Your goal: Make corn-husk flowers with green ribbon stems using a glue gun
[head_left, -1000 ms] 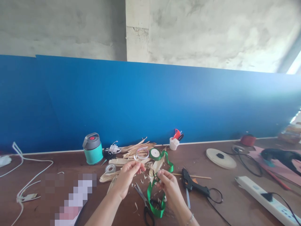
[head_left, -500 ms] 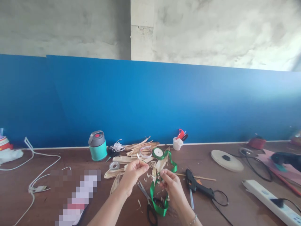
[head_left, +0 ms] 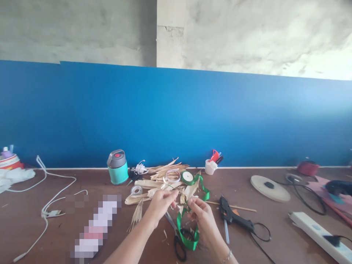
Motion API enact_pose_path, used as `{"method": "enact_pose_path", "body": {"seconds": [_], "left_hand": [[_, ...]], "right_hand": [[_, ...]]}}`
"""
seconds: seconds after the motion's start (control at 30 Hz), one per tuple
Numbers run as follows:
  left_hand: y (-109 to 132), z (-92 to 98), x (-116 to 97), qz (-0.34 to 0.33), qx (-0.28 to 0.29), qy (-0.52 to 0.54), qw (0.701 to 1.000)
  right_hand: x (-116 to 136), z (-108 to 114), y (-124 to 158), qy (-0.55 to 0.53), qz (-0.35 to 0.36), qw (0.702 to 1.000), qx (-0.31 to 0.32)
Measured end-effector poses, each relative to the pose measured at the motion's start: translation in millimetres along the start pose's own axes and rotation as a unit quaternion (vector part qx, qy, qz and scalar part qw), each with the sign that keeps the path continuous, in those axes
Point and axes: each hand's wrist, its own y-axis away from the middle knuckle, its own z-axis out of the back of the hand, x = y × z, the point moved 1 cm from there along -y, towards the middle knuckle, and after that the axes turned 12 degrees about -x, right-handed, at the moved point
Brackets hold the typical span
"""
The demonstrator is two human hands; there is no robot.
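Observation:
Above the table's middle, my left hand (head_left: 162, 206) is closed in a pinch, thumb against fingers; a thin dark-green strand (head_left: 168, 186) shows by its fingertips. Close on its right, my right hand (head_left: 201, 214) pinches something small at its fingertips, too small to name. Pale dried corn husks (head_left: 190, 190) lie behind both hands. A green ribbon (head_left: 189, 243) curls on the table below them, and its spool (head_left: 187, 177) rests among the husks. Scissors (head_left: 180, 247) with black handles lie between my forearms, partly under the ribbon.
A black glue gun (head_left: 233, 216) and a thin wooden stick (head_left: 246, 208) lie to the right, before a white power strip (head_left: 316, 229). Left are a teal flask (head_left: 118, 173), a tape roll (head_left: 136, 190) and white cables (head_left: 56, 198). A white cup (head_left: 211, 167) stands behind.
My left hand has come slightly closer to my right hand, its fingers lower. The whole view has shifted a little; the things on the table lie as before.

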Motion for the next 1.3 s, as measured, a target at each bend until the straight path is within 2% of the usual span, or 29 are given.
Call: {"method": "enact_pose_path", "body": {"seconds": [0.23,0.47,0.6,0.77,0.9,1.1,1.3], "left_hand": [[0.6,-5.0,3.8,0.013,0.043,0.003,0.999],[1.3,-5.2,6.4,0.029,0.058,0.011,0.998],[-0.4,-3.9,6.4,0.025,0.033,0.008,0.999],[-4.5,-0.9,5.9,-0.016,-0.014,0.01,1.0],[-4.4,-0.8,4.7,-0.029,-0.008,0.006,1.0],[-1.5,-4.6,4.2,-0.018,0.031,-0.019,0.999],[-4.6,-1.7,8.0,-0.025,0.004,-0.029,0.999]], "right_hand": [[5.8,-2.8,3.0,0.019,0.006,1.0,0.002],[4.9,-6.6,8.1,0.05,-0.006,0.998,0.025],[4.0,-8.2,9.9,0.044,-0.007,0.998,0.041],[3.2,-8.7,9.5,0.04,-0.011,0.998,0.044],[1.2,-7.9,7.9,0.038,-0.013,0.998,0.045],[0.8,-7.8,8.1,0.033,-0.012,0.998,0.052],[1.5,-7.7,8.5,0.029,-0.016,0.998,0.048]]}}
